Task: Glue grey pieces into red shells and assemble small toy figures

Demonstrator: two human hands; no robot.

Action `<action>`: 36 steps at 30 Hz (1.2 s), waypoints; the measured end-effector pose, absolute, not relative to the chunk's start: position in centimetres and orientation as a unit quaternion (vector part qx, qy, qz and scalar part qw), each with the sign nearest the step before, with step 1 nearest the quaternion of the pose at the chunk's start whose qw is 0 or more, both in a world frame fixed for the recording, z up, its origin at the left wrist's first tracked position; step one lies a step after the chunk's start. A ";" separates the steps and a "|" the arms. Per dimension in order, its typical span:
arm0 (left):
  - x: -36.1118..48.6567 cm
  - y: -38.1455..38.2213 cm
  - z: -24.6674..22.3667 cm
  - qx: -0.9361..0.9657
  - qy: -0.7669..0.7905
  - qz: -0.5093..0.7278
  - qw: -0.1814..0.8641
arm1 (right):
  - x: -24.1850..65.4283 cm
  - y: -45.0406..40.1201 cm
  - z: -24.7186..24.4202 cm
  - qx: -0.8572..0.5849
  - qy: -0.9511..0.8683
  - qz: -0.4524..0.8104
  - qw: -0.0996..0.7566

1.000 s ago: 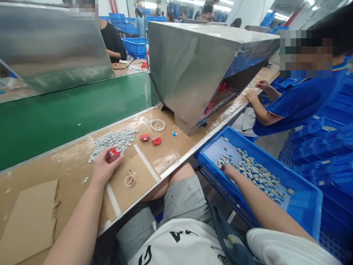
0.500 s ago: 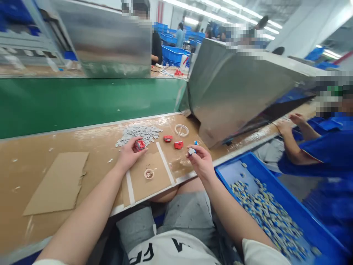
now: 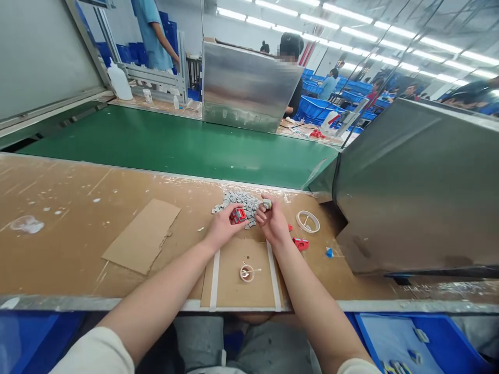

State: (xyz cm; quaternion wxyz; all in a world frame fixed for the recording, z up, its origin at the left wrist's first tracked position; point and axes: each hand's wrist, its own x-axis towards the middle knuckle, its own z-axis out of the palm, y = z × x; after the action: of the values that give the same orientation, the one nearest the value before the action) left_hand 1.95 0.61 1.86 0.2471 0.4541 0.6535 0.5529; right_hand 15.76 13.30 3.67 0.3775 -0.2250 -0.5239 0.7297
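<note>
My left hand (image 3: 225, 226) is closed around a small red and grey plastic toy part (image 3: 237, 215), held just above the table. To its right, my right hand (image 3: 275, 222) pinches a small grey, yellow and blue piece (image 3: 267, 204) between thumb and fingers. Both hands are beside a pile of small grey plastic pieces (image 3: 238, 199). Two more red parts lie right of my right forearm: one red part (image 3: 300, 244) in plain sight, the other mostly hidden by my wrist. A small cup (image 3: 247, 273) with a thin stick in it stands on the taped cardboard (image 3: 230, 292) in front of me.
A torn cardboard sheet (image 3: 142, 236) lies left. At right are a white tape ring (image 3: 307, 222), a blue piece (image 3: 329, 252) and a metal panel (image 3: 413, 202). A green belt (image 3: 167, 148) runs behind the table. A blue bin (image 3: 460, 337) holding small pieces sits below, right.
My view has swung left and levelled out. My right hand, still holding its small piece, has moved in beside my left hand and the grey pile. My left hand keeps the red part.
</note>
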 end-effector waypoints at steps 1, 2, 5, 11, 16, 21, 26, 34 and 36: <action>2.0 0.6 1.9 0.455 0.660 0.546 0.243 | 16.0 13.3 3.6 -0.221 -0.525 0.735 0.367; 2.0 0.5 2.0 0.455 0.667 0.540 0.238 | 16.2 13.3 3.5 -0.217 -0.526 0.741 0.357; 2.0 0.3 2.4 0.454 0.686 0.523 0.221 | 16.5 13.2 3.3 -0.221 -0.538 0.737 0.344; 1.9 0.0 3.3 0.462 0.729 0.481 0.158 | 16.5 11.4 2.3 -0.255 -0.664 0.601 0.364; 2.1 0.0 3.2 0.487 0.752 0.429 0.115 | 16.6 10.1 2.4 -0.275 -0.749 0.495 0.344; 2.3 0.0 2.7 0.509 0.751 0.410 0.088 | 16.7 9.8 2.5 -0.287 -0.783 0.443 0.328; 2.2 0.0 2.4 0.532 0.757 0.374 0.063 | 16.4 9.9 1.9 -0.293 -0.752 0.491 0.327; 2.3 0.0 2.3 0.532 0.770 0.350 0.046 | 16.6 9.7 2.1 -0.289 -0.839 0.362 0.284; 2.4 -0.1 2.4 0.529 0.767 0.359 0.045 | 16.6 10.0 2.2 -0.288 -0.861 0.327 0.262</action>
State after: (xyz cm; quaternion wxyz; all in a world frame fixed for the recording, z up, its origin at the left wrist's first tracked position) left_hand 2.38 -0.07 2.43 0.0449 0.5292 0.7675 0.3590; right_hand 16.60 9.96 2.19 0.2619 -0.2877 -0.8611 0.3274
